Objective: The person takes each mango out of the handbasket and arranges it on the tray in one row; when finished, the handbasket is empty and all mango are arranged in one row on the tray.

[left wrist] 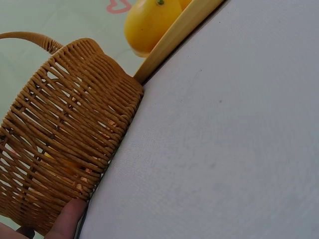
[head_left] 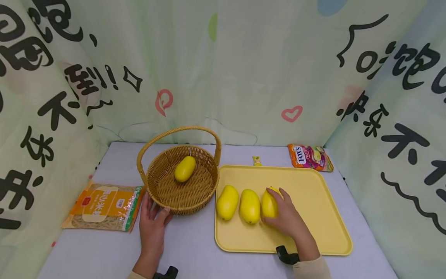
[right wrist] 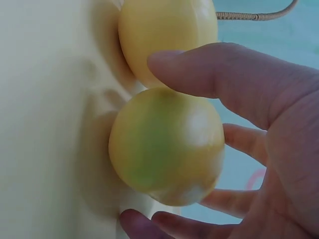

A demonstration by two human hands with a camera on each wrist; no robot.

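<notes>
My right hand (head_left: 285,216) is around the rightmost yellow mango (head_left: 269,205) on the yellow tray (head_left: 313,217), thumb on one side and fingers on the other. In the right wrist view, the thumb (right wrist: 199,69) lies between this mango (right wrist: 167,149) and its neighbour. Two more mangoes, a left one (head_left: 227,202) and a middle one (head_left: 249,206), lie beside it. My left hand (head_left: 153,228) touches the near left outer wall of the wicker basket (head_left: 188,199); its thumb (left wrist: 70,219) presses low on the weave. One mango (head_left: 185,169) lies inside the basket.
An orange-and-clear food packet (head_left: 104,207) lies left of the basket. Behind the tray are a small yellow wrapped piece (head_left: 257,161) and a colourful snack bag (head_left: 310,157). Printed curtains (head_left: 244,77) enclose the table (head_left: 195,248). The basket's handle (head_left: 181,130) stands upright.
</notes>
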